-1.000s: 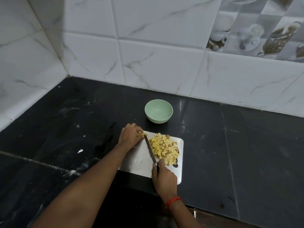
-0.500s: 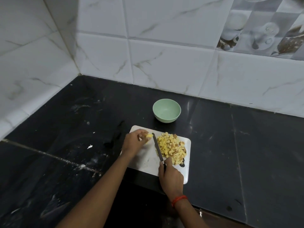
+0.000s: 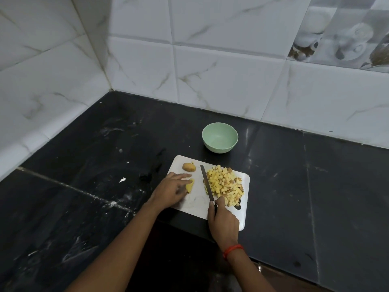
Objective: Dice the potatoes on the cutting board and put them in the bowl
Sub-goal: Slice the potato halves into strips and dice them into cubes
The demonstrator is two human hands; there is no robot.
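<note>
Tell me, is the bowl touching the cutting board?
Apart. The head view shows a strip of dark counter between the green bowl and the far edge of the white cutting board.

White marbled wall tiles (image 3: 221,81) meet black countertop (image 3: 315,186).

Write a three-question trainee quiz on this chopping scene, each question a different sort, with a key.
1. True or false: the pale green round bowl already holds diced potato.
2. Multiple choice: the right hand holds A) a peeler B) the slim dark-handled knife C) nothing.
3. Fill in: the pile of yellow potato cubes lies on the white rectangular cutting board, to the ____ of the blade.

Key: 1 false, it looks empty. 2 B. 3 right. The left hand rests on a potato piece.
</note>
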